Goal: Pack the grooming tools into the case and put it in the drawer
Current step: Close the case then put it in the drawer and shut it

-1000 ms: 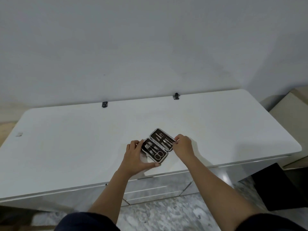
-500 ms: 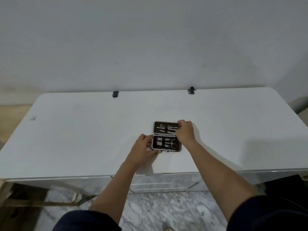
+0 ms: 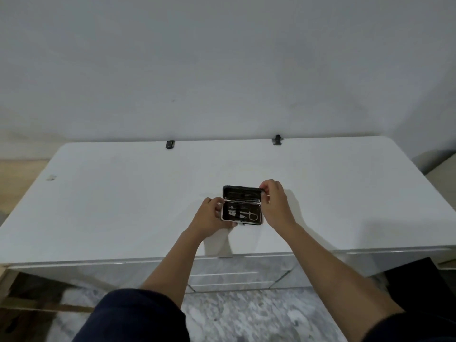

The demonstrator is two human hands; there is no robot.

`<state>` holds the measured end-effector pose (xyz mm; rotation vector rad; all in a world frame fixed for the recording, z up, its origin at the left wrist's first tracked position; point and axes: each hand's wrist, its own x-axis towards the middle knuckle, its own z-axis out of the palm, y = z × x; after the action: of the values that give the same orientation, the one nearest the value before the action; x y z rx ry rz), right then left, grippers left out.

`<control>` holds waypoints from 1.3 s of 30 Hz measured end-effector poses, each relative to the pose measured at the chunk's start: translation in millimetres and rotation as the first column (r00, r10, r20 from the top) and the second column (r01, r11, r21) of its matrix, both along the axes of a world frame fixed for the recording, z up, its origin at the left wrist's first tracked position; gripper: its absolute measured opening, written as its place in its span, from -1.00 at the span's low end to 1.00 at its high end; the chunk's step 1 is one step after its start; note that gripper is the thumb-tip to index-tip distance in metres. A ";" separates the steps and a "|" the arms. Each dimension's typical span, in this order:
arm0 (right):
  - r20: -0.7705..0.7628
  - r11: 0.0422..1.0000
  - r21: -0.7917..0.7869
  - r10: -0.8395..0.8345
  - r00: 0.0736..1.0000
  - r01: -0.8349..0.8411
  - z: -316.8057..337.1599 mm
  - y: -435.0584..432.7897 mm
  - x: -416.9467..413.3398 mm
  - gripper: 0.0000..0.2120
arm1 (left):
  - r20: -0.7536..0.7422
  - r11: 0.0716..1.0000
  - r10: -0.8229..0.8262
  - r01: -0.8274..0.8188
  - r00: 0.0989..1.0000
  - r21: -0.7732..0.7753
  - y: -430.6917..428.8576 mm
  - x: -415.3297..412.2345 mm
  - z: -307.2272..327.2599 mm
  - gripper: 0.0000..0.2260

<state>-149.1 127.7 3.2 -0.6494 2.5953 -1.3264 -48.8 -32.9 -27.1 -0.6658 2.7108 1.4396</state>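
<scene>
Head view: case (image 3: pixel 241 205) sits open on the white bench (image 3: pixel 123 206), near the front edge, roughly centre. Lower half lies flat with tools (image 3: pixel 243 214) strapped into its dark lining: small scissors with round handles on the right, a clipper-like piece on the left, one thin straight tool above them. Lid half is tilted up toward the camera, partway closed; its lining is dark and blurred, can't tell what is in it.

Left hand (image 3: pixel 209 217) has its grip closed on the left end of the lower half, fingers wrapped at the edge. Right hand (image 3: pixel 275 201) pinches the lid's right top corner between thumb and fingers; its palm sits just beside the case's right end.

No brand or writing readable on the case.

Around: two small black clips (image 3: pixel 170 144) at the bench's back edge against the grey wall, well apart from the case. Small pale tag near the bench's left edge. Drawer fronts (image 3: pixel 237 275) below the bench front, glossy, shut. Marble-pattern floor underneath. Dark box at lower right, beside the bench. Dark sleeves at the bottom of the frame. Nothing lies between the case and the drawers except the forearms.
</scene>
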 end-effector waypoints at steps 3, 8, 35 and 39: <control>-0.043 0.996 0.016 0.084 0.996 -0.084 -10.5 10.1 18.0 -0.80 | -0.012 0.999 0.024 -0.025 1.000 -0.028 1.6 -0.4 -4.5 -0.44; -0.040 0.989 0.047 0.140 0.989 -0.138 -26.7 20.4 34.2 -0.76 | -0.026 0.999 0.050 -0.050 0.998 -0.007 8.5 2.1 -6.1 -0.40; -0.049 0.957 0.113 0.273 0.961 -0.266 -50.4 17.5 17.7 -0.66 | -0.213 0.905 0.162 -0.231 0.963 -0.356 33.8 13.0 -32.2 -0.48; -0.056 0.957 0.127 0.269 0.962 -0.260 -51.2 17.3 17.6 -0.65 | -0.202 0.906 0.158 -0.223 0.967 -0.359 33.4 13.3 -32.4 -0.43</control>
<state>-131.6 145.1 -48.0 -1.0002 2.5076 -1.0774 -35.6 0.4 -59.6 -0.8829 3.1786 1.0410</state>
